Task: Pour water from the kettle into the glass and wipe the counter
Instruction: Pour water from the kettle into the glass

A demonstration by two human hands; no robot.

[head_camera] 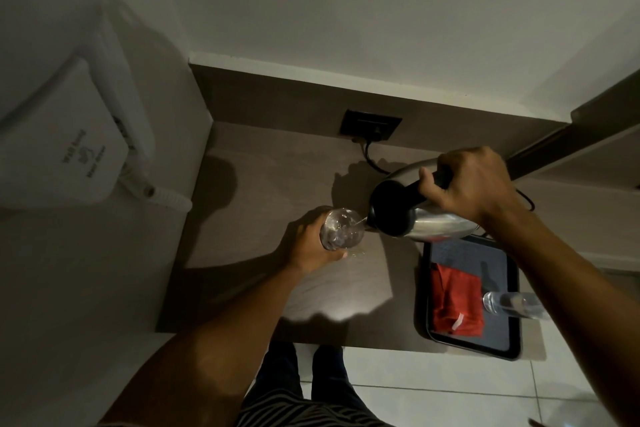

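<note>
Pouring now: right hand (467,184) clamped on kettle (415,215), left (308,243) wrapped round glass (341,229); counter (277,184) not wiped yet.

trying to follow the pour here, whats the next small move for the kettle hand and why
Probably keep the kettle tilted a little longer, then level it. The right hand grips its handle, a thin stream runs from the spout into the glass, which the left hand holds tilted beside it. How full the glass is cannot be told. The red cloth on the tray lies untouched.
</note>
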